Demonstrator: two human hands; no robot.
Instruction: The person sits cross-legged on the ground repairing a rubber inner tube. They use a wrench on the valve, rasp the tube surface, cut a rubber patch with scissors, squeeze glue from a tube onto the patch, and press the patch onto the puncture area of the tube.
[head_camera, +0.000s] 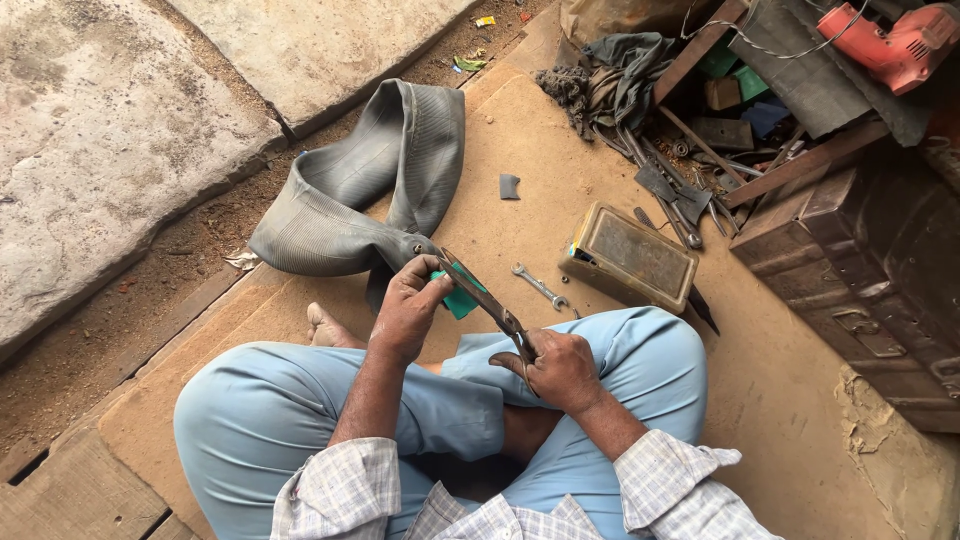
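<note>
I sit cross-legged on a brown board (520, 140). My left hand (405, 312) pinches a small green patch (460, 298) between thumb and fingers. My right hand (558, 370) grips the handles of large metal scissors (482, 296), whose blades reach up and left across the green patch. A grey rubber inner tube (370, 185) lies folded on the board just beyond my left hand.
A small spanner (540, 288) and a worn rectangular tin (630, 257) lie right of the scissors. A small grey rubber scrap (509, 186) sits farther out. Tools, rags and scrap pile up at top right beside a dark metal trunk (870, 280) and a red power tool (895, 45). Stone slabs lie left.
</note>
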